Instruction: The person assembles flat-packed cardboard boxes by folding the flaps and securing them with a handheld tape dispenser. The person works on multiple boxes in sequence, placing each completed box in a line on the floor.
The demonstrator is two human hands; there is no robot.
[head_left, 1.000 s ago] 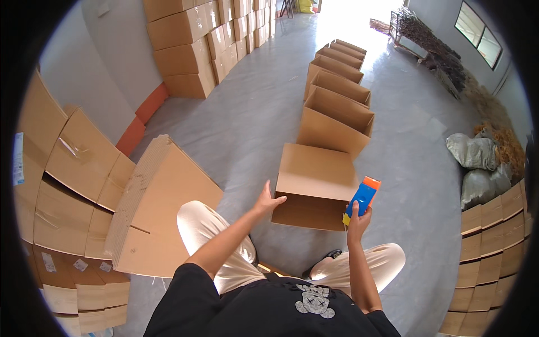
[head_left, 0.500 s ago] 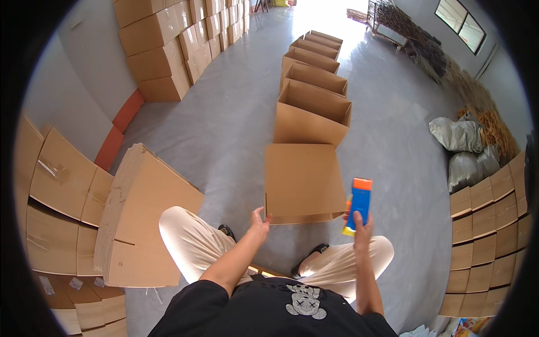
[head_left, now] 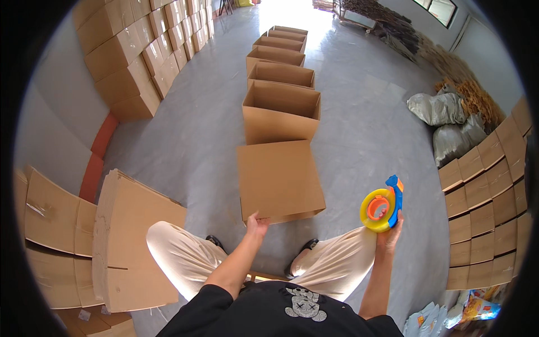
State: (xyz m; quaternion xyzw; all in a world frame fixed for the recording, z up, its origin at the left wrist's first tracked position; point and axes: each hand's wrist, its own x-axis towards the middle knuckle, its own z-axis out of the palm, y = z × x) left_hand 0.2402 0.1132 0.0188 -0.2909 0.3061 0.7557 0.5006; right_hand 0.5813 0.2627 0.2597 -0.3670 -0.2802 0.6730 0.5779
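Note:
A closed cardboard box [head_left: 281,177] sits on the floor in front of my knees, its plain side up. My left hand [head_left: 258,224] is at its near edge, left of the middle, fingers bent against the cardboard; their tips are partly hidden. Off to the right, above my right knee and apart from the box, my right hand [head_left: 389,233] grips a tape dispenser [head_left: 399,197]. The dispenser has a blue body, an orange hub and a yellow roll of tape, and is turned with the roll's round side showing.
A row of open-topped boxes [head_left: 281,123] runs away beyond the near one. Flattened cardboard sheets [head_left: 146,241] stand stacked by my left knee. Box stacks line the left wall [head_left: 126,62] and the right side [head_left: 477,196]. Filled sacks [head_left: 455,140] lie at right.
My left hand has moved from the box's near left corner onto its near edge. My right hand has swung the tape dispenser right, away from the box, and turned it so the roll shows.

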